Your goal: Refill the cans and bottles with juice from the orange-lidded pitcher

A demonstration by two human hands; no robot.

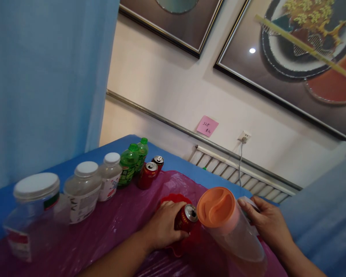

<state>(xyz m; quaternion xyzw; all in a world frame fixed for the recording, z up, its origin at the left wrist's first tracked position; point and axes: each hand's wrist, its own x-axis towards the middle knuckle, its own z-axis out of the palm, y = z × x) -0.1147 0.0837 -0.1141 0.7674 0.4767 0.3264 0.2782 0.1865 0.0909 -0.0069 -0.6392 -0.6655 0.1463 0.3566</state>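
Observation:
My left hand (165,227) is wrapped round a red soda can (185,221) with an opened top. Below that hand and can lies a red dish with a wavy rim (177,250), partly covered by them. On the right, my right hand (266,215) grips the handle of a clear pitcher (239,242) with an orange lid (216,207). The pitcher is tilted, its lid toward the can, and pale liquid shows inside. Whether lid and can touch, I cannot tell.
Along the left stand a large clear jar (31,215), two white-capped bottles (85,192), two green bottles (128,165) and two more red cans (148,176). Purple plastic sheeting (109,231) covers the blue table (173,157). Behind are a radiator (227,171) and a plugged-in cable (240,165).

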